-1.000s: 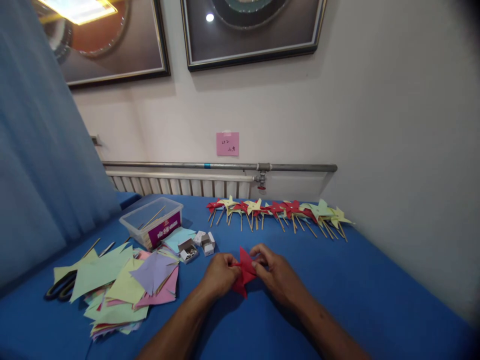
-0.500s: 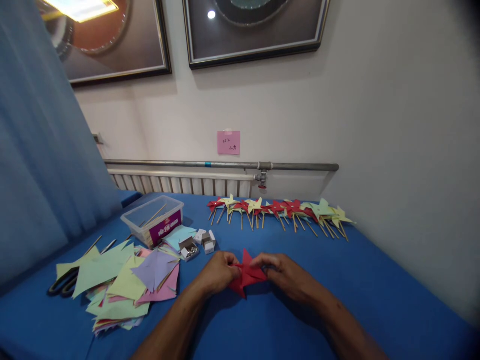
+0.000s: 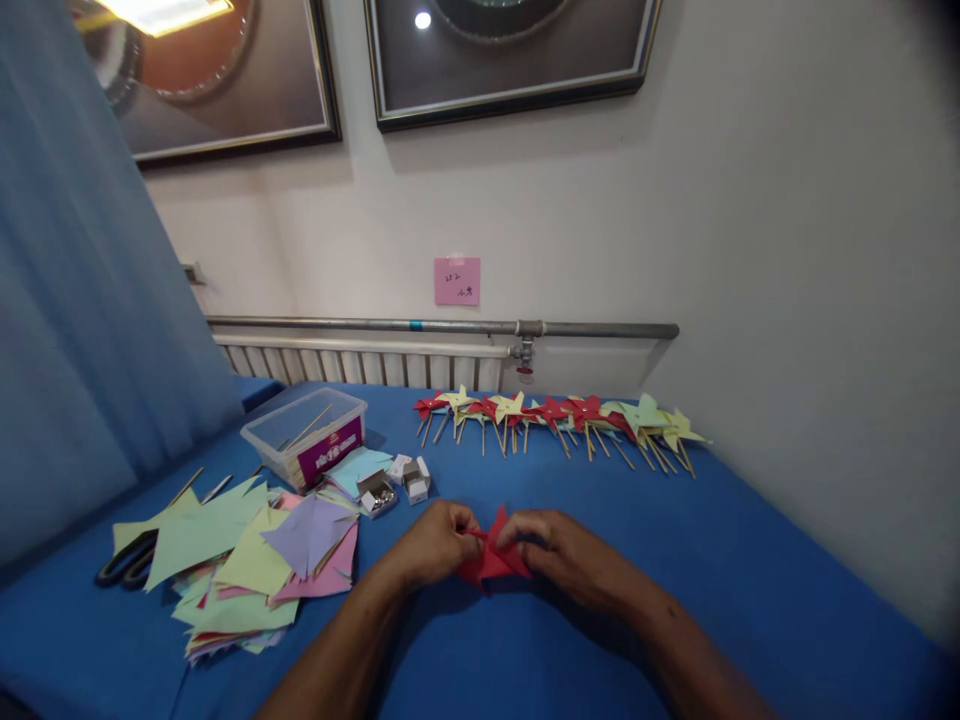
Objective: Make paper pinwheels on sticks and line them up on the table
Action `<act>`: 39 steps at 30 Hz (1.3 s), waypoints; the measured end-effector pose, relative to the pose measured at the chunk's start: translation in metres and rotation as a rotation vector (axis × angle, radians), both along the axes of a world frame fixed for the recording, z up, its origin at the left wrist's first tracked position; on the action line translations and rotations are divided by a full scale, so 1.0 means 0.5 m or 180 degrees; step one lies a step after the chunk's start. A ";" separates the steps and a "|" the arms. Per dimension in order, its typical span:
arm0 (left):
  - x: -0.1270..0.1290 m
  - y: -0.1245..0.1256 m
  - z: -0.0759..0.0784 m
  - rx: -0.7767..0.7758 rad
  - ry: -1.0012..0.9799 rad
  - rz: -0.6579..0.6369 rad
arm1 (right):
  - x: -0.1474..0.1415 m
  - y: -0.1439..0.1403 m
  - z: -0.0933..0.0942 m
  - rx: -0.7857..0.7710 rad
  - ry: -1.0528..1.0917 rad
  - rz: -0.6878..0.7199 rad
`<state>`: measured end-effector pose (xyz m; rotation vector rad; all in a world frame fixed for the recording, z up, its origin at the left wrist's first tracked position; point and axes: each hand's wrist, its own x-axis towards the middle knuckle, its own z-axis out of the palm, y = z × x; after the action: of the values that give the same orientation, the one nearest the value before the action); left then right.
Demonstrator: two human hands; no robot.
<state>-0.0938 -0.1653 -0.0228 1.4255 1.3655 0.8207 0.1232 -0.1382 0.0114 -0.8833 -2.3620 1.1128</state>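
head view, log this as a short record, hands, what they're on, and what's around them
left hand: pinches the left part of the red paper
right hand: touches its right part; exact grip hard to make out
left of the hands: pile of colored paper, black scissor handles
beyond the pile: clear tub with thin sticks inside
small open box: contains shiny bits
far side: row of pinwheels
wall: pink note
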 end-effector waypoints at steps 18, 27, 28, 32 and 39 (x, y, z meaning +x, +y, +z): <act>-0.006 -0.005 0.009 -0.0037 0.0119 -0.0090 | 0.002 -0.001 0.006 0.0084 0.0020 -0.0066; -0.004 -0.004 0.001 0.0067 0.0133 -0.0123 | -0.009 0.007 -0.014 -0.0429 0.0255 0.0036; -0.002 -0.003 0.000 0.0081 0.0129 -0.0114 | -0.012 0.008 -0.017 -0.0420 0.0243 0.0001; 0.005 -0.001 -0.005 0.0136 0.0131 0.0004 | -0.027 0.012 -0.036 -0.0357 0.0300 -0.0162; 0.011 0.010 -0.020 0.0038 -0.0255 0.0092 | -0.048 0.014 -0.058 -0.0244 0.0641 -0.0548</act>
<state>-0.0885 -0.1602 -0.0329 1.3704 1.3250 0.8969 0.0992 -0.1310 -0.0177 -0.9341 -2.0527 1.1695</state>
